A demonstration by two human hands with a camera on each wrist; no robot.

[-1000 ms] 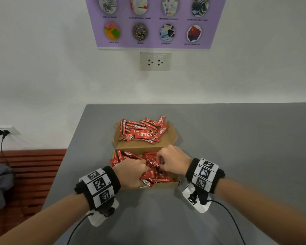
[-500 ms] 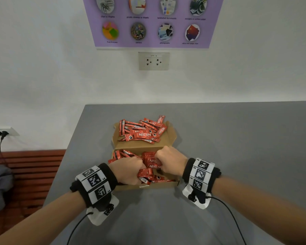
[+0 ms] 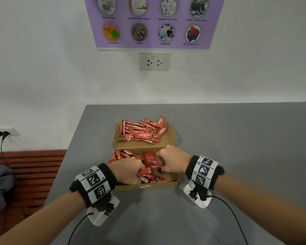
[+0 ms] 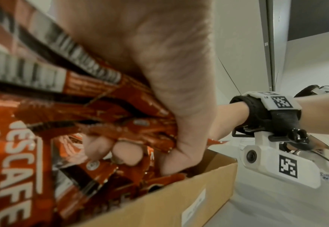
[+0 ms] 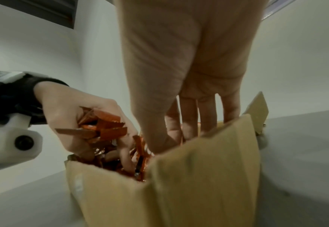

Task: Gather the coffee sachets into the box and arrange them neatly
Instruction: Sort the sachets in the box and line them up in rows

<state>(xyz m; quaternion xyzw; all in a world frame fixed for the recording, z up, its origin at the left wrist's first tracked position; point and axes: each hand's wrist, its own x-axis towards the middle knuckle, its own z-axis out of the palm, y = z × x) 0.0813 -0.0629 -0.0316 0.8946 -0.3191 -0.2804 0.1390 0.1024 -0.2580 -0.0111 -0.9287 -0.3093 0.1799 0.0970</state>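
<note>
We see one open cardboard box [image 3: 173, 183] near the middle of a grey table [image 3: 237, 138], with its lid flap [image 3: 170, 137] lying flat toward twelve o'clock. The coffee sachets are slim red sticks with a black band, a barcode end and white "Nescafé Classic" lettering. They lie in two groups, too many and too overlapped for us to count: a loose heap of sachets [image 3: 142, 132] crisscrossed on the flap, and a crowd of sachets in the tray [image 3: 151, 162] at six o'clock from it.

Our two hands are both down in the tray. Our left hand [image 3: 128, 169], on the nine o'clock side, has its fingers curled tight round a bundle of sachets [image 4: 93, 110], gripped in the fist with their crimped ends sticking out. Our right hand [image 3: 172, 160], on the three o'clock side, has its fingers [image 5: 208, 116] bent down among the sachets, thumb close against them; we cannot tell whether it holds any.

On the wall at twelve o'clock are one twin power socket [image 3: 155, 61] and one purple poster [image 3: 154, 22].
</note>
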